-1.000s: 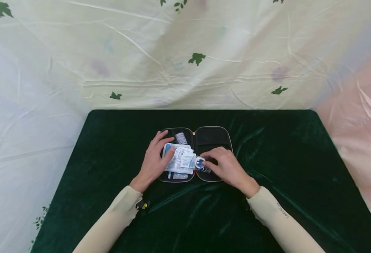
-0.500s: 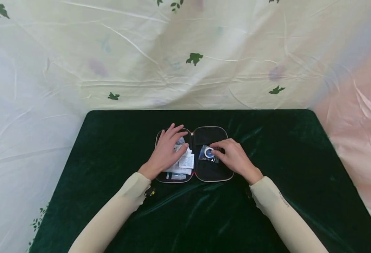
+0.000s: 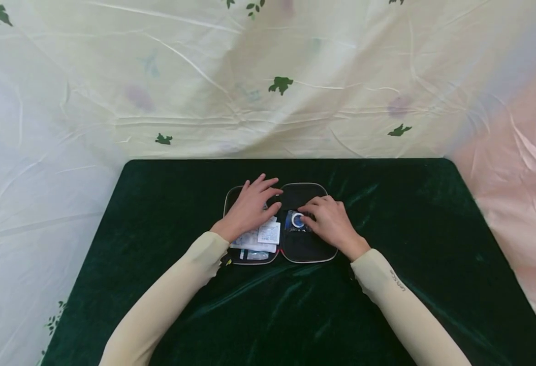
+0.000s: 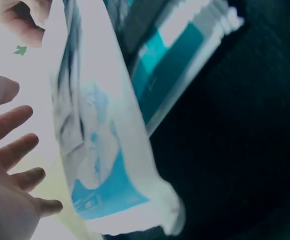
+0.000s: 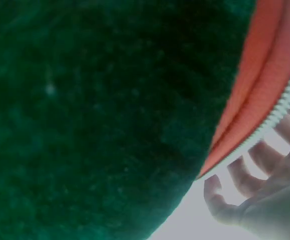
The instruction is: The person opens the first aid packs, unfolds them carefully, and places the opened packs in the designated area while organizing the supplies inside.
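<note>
An unzipped black case [image 3: 309,250] lies flat on the dark green table, its two halves spread side by side. In the right half is a small clear packet with a round white and blue roll [image 3: 297,219]. My right hand [image 3: 333,221] pinches at this packet with thumb and fingertips. Over the left half my left hand [image 3: 251,208] hovers with fingers spread, holding nothing. Below it lie white printed packets [image 3: 269,233], partly hidden by that hand. The left wrist view shows a white and blue pouch [image 4: 109,165] beside the left fingers [image 4: 19,150].
A teal and clear packet [image 3: 255,254] sits at the near edge of the left half. The case's rim has a red zip band [image 5: 255,85] with pale teeth. Dark green velvet [image 3: 268,315] covers the table. A pale leaf-patterned cloth [image 3: 203,76] hangs behind.
My right hand has moved the roll packet from the case's middle into the right half. My left hand has come off the white packets' left side and shifted right and farther away.
</note>
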A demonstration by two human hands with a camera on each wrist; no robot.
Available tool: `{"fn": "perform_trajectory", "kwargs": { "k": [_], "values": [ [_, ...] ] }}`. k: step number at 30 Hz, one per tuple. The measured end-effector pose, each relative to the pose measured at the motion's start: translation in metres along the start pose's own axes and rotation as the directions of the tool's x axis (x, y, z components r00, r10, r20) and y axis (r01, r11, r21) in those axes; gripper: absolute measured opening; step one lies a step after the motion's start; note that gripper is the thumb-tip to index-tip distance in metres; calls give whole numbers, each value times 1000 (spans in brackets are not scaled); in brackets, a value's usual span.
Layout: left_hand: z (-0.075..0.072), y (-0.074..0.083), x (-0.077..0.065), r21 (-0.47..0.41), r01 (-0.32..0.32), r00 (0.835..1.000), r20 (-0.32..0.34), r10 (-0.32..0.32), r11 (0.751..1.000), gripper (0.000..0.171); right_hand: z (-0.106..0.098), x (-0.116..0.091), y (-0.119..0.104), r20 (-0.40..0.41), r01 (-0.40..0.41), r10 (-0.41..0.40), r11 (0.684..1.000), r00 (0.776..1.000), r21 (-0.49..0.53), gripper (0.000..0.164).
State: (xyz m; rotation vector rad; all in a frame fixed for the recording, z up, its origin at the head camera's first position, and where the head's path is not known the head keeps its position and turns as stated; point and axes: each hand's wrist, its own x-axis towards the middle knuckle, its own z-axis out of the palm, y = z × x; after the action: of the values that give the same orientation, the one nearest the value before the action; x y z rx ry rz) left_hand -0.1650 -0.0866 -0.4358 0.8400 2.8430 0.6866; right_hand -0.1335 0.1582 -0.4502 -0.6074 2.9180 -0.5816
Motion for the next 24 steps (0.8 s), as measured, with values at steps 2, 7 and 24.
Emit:
{"fn": "perform_trajectory", "kwargs": {
  "k": [2, 7, 24],
  "values": [
    [2, -1, 3, 14, -5, 1000, 19, 4, 1000, 38, 1, 0, 0, -5, 0, 0, 1000, 1000, -24, 29],
    [5, -1, 12, 39, -41, 997, 61, 39, 998, 35, -2, -5, 1, -40, 11, -12, 1000, 999, -8, 32],
    [17, 9, 25, 105, -28, 996, 87, 19, 994, 28, -1, -29, 6, 2, 152, -152, 988, 988, -30, 30]
  ]
}}
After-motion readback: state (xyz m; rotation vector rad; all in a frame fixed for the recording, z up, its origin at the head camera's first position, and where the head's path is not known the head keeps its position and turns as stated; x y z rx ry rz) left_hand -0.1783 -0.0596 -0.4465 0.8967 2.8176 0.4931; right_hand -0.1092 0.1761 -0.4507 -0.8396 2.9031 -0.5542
